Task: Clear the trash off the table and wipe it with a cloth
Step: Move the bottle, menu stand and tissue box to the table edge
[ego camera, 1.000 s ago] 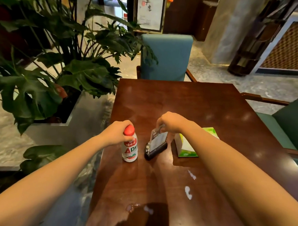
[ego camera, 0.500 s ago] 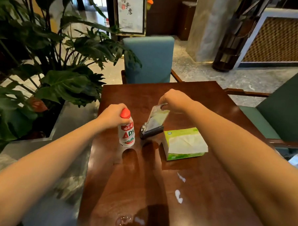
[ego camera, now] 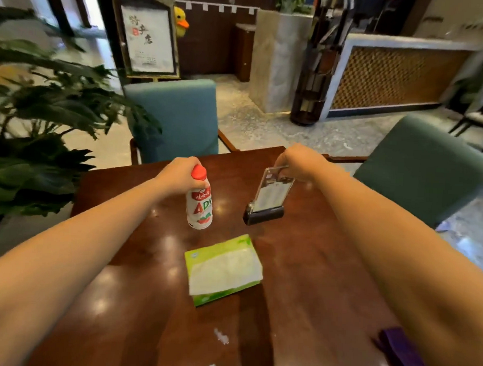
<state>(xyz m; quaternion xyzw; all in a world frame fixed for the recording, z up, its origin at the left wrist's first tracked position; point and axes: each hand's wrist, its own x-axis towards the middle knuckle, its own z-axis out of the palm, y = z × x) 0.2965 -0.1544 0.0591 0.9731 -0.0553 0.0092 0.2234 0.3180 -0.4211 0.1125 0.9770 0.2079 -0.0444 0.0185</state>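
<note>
Above the far side of the bench [ego camera: 314,269], the left hand [ego camera: 180,173] grips a red-capped bottle [ego camera: 200,206] by its neck while the right hand [ego camera: 296,164] pinches a tilted sign stand [ego camera: 270,196] by its top edge, a slight hold its heavy base could slip.

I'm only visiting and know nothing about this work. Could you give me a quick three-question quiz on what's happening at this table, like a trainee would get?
1. True or false: the person's left grip holds the red-capped bottle near its cap.
2. What does the right grip pinch by its top edge? A: a spoon. B: the clear sign stand. C: a plate.
3. Fill in: the tissue pack on the table has a ___ wrapper.
Key: 1 true; 2 B; 3 green.
</note>
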